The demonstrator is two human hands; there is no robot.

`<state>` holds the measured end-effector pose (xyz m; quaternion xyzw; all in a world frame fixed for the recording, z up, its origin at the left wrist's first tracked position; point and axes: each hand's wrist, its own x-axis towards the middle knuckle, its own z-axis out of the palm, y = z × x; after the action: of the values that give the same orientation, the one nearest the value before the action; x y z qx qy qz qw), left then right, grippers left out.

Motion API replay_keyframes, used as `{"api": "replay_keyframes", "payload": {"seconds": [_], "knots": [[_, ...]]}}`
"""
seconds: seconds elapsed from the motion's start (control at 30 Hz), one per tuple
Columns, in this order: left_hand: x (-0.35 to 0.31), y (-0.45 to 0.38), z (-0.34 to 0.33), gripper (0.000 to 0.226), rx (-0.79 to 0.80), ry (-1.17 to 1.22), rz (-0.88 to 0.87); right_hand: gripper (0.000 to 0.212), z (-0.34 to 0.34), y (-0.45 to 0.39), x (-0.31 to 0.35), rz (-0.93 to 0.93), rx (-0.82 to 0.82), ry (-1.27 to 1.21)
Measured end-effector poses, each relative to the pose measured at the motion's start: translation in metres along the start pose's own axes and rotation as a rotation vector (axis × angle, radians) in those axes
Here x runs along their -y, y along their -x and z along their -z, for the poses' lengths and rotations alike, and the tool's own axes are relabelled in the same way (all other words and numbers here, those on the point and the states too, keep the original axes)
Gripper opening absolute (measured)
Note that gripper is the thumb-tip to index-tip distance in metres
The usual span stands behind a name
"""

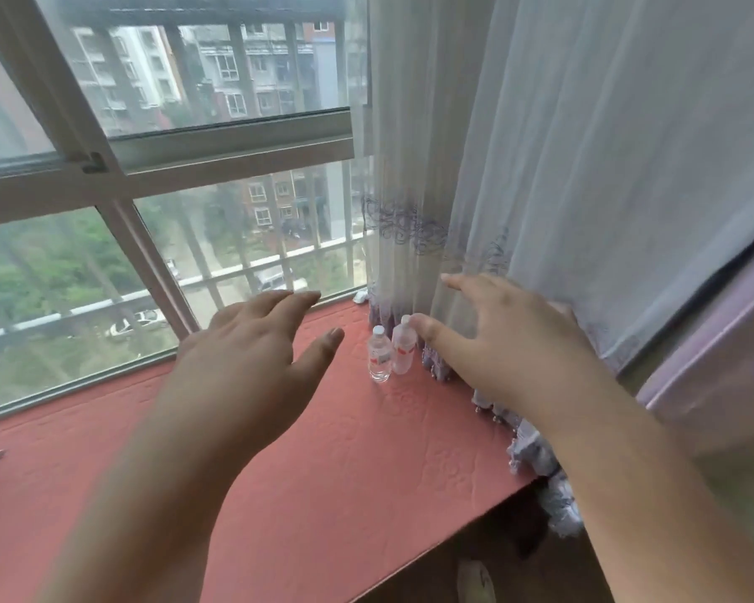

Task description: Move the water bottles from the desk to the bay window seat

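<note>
Two small clear water bottles with white caps and red labels stand side by side on the red padded bay window seat [345, 450], close to the curtain. The left bottle [379, 354] stands upright; the right bottle [403, 348] leans slightly against the curtain. My left hand [253, 346] hovers over the seat to the left of the bottles, fingers straight, holding nothing. My right hand [497, 337] is spread just right of the bottles, its thumb tip close to the right bottle's cap; whether it touches is unclear.
A sheer white curtain [562, 167] with purple embroidery hangs on the right, its beaded hem lying along the seat's right end. A large barred window [170, 167] borders the seat at the back. The seat's front edge drops off at lower right.
</note>
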<state>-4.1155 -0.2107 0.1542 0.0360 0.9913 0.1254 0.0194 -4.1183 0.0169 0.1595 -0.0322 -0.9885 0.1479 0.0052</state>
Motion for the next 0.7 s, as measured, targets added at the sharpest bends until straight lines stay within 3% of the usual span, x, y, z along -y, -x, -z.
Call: {"api": "replay_keyframes", "payload": {"seconds": [0.27,0.7], "knots": [[-0.025,0.028,-0.008,0.063,0.091,-0.008,-0.245,0.079,0.002,0.085,-0.025,-0.248,-0.053,-0.032],[-0.194,0.089,-0.044,0.058,0.173,-0.022,-0.772,0.068,0.045,0.247,-0.143,-0.674,-0.276,-0.018]]}}
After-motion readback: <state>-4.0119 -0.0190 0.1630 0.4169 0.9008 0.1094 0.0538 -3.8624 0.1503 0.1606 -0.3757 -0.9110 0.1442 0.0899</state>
